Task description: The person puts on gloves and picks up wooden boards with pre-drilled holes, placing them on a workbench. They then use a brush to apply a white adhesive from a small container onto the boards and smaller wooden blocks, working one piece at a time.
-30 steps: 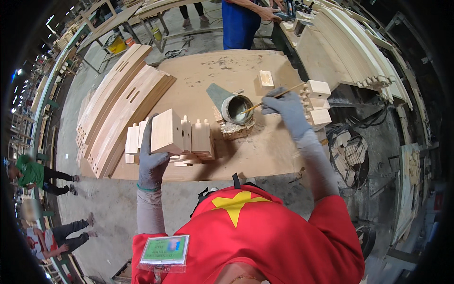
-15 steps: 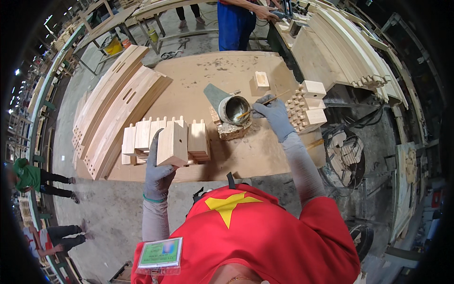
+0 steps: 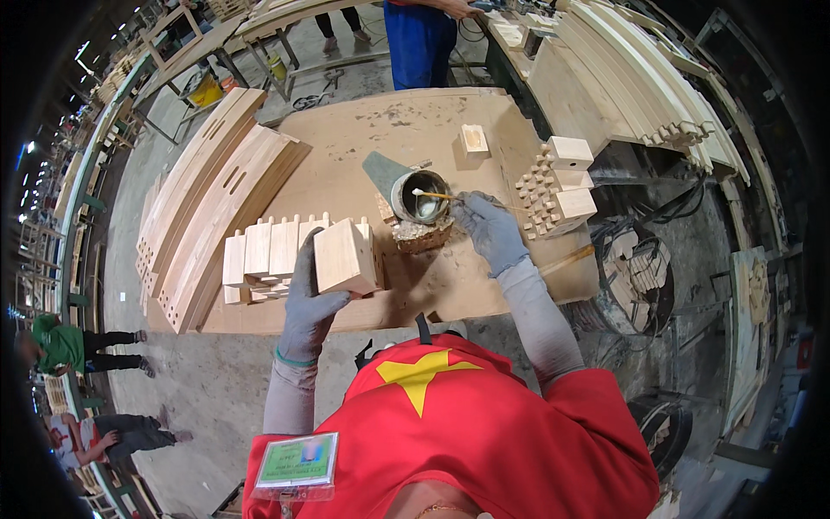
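Observation:
My left hand, in a grey glove, is closed round a pale wooden block held up above the near edge of the board. My right hand, gloved too, pinches a thin wooden stick. A white, glue-like blob coats the stick's tip, which is over the mouth of a round pot with whitish stuff inside. The pot leans on a rough, crusted block. Behind the held block stand several dowelled wooden blocks, partly hidden by it.
Long slotted wooden pieces lie at the left of the brown board. More dowelled blocks are stacked at its right, and one small block stands farther back. A bin of offcuts is beyond the right edge. Another person stands across.
The stick's tip has come up from inside the pot, now showing a white blob. My left hand has shifted right and turned the block; my right hand has moved slightly nearer to me.

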Tool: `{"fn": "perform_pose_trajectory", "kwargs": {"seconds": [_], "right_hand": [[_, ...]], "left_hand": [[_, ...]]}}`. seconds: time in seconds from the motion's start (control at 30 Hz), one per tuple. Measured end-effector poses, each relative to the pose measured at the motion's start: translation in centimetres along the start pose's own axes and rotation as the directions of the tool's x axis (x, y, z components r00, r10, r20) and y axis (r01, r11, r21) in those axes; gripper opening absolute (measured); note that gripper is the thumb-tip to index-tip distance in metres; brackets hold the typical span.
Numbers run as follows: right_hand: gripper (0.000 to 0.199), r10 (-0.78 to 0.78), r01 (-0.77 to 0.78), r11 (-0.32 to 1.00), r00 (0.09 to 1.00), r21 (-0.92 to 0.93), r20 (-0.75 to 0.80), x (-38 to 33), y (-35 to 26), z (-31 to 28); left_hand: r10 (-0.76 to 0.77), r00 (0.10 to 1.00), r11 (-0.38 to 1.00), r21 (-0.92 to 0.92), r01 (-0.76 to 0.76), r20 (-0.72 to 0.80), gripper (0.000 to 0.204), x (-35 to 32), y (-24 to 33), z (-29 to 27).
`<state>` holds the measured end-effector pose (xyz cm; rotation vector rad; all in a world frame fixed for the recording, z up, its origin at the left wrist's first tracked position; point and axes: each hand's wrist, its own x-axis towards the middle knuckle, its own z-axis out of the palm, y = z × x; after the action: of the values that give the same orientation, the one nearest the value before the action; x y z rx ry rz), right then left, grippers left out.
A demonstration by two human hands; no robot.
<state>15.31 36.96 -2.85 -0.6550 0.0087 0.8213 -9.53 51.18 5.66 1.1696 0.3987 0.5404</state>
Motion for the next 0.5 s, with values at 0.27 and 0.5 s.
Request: {"fn": "perform_pose_trajectory", "kwargs": {"seconds": [0.27, 0.5], "right_hand": [[0.007, -0.097, 0.095, 0.994, 0.995, -0.058, -0.017, -1.9, -0.9, 3.4], [0.008, -0.111, 0.156, 0.979, 0.946, -0.128, 0.304, -6.8, -1.7, 8.3]], "left_hand": [[-0.063, 0.991, 0.995, 0.082, 0.054, 0.117, 0.098, 1.3, -0.2, 0.7], [-0.042, 0.979, 0.99, 0.138, 0.014, 0.2, 0.1, 0.9, 1.4, 1.5]]}}
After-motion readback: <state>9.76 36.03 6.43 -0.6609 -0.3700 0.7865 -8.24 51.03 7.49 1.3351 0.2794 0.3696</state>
